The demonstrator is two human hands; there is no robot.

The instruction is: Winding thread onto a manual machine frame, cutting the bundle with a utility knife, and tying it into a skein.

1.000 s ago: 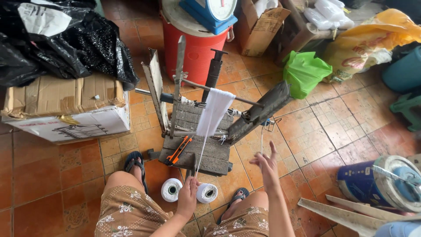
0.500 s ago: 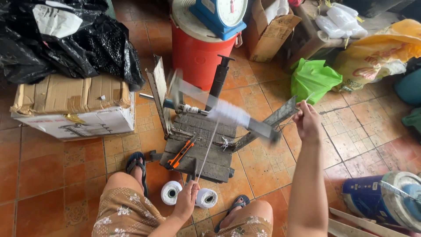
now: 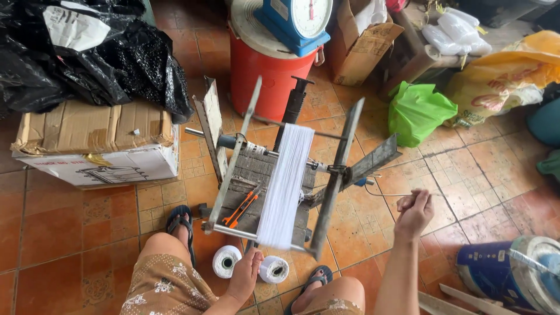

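A metal winding reel (image 3: 344, 146) stands on a grey wooden base (image 3: 245, 175) on the tiled floor between my feet. A wide band of white thread (image 3: 286, 181) is wrapped around the reel's arms. My right hand (image 3: 414, 209) is closed on the thin metal crank handle (image 3: 379, 193) to the right of the reel. My left hand (image 3: 246, 275) is low between my knees, fingers pinched on the thread that runs up to the reel. Two white thread spools (image 3: 226, 261) (image 3: 274, 269) stand on the floor on either side of that hand. An orange cutter (image 3: 242, 207) lies on the base.
A cardboard box (image 3: 99, 146) under black plastic bags (image 3: 87, 58) sits at the left. Behind the reel stands a red barrel (image 3: 265, 70) with a blue weighing scale (image 3: 294, 20) on top. At the right are a green bag (image 3: 420, 111), a yellow sack (image 3: 507, 70) and a blue drum (image 3: 501, 274).
The reel has turned, its arms now at a different angle. My right hand has swung round with the crank, down and to the right. My left hand has stayed by the spools.
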